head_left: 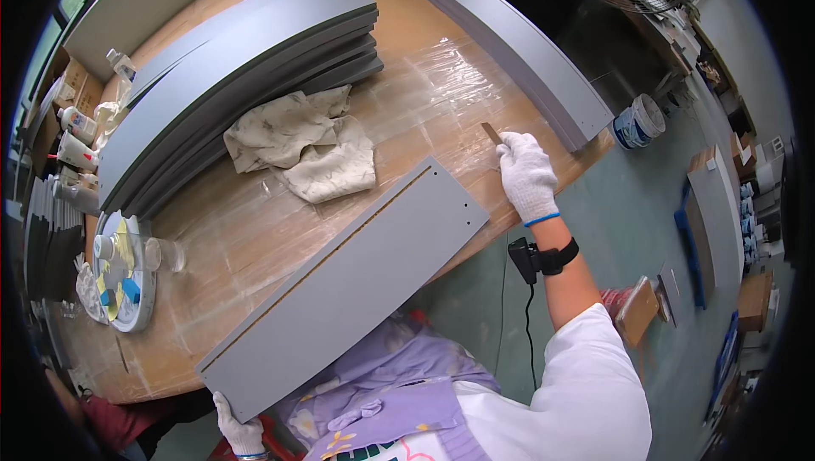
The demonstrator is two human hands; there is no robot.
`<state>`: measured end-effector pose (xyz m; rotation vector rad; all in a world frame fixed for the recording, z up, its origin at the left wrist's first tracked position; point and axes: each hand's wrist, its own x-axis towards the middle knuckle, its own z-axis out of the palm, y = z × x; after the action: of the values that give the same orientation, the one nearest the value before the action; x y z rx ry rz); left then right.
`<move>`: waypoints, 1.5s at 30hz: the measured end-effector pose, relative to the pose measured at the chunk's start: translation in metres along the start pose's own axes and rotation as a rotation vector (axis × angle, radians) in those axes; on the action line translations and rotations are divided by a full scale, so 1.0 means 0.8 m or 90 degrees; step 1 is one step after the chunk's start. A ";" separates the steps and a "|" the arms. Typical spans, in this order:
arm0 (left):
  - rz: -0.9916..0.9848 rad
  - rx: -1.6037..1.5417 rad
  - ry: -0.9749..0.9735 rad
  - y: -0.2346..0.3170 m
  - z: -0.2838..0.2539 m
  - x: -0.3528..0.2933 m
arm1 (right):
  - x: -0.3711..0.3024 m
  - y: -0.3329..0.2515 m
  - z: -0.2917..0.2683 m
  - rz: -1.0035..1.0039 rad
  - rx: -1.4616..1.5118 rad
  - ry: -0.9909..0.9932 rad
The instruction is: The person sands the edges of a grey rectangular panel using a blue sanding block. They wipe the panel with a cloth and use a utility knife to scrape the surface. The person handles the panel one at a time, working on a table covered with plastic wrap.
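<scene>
- Gray panel (348, 283), one, lying slantwise across the near edge of the table (191, 308), in front of the person; one brownish groove runs along its far long side, and three dark holes show at its right end.
- Left hand (240, 434), in a white glove, closed on the panel's near corner at its left end.
- Right hand (526, 174), also white-gloved, closed around one small flat tool (491, 132) just beyond the panel's right end (one black device (535, 259) is strapped to that wrist).
- Two piles of gray panels on the table: one stack (246, 45) at the far left, one stack (518, 45) at the far right; their layers overlap too much to count.
- One crumpled, stained cloth (301, 143), between the left stack and the single panel.
- One oval tray (143, 312) at the left, bearing two blue blocks (131, 290); one clear cup (172, 255) stands just beside it.
- One white bucket (638, 121) beyond the table's right side.
</scene>
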<state>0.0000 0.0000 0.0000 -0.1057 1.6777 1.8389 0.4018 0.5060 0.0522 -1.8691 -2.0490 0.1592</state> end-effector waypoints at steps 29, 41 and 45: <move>-0.017 0.103 -0.017 0.023 0.029 -0.002 | -0.228 -0.195 0.017 -0.537 0.169 -0.131; -0.009 0.103 -0.090 0.021 0.026 -0.006 | -0.056 -0.021 -0.027 0.084 0.368 -0.069; -0.021 0.038 -0.005 0.036 0.042 0.000 | -0.088 -0.142 -0.031 0.002 0.648 -0.429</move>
<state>-0.0029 0.0313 0.0313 -0.0998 1.7135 1.7614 0.3078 0.4199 0.0989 -1.2048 -1.7118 1.6527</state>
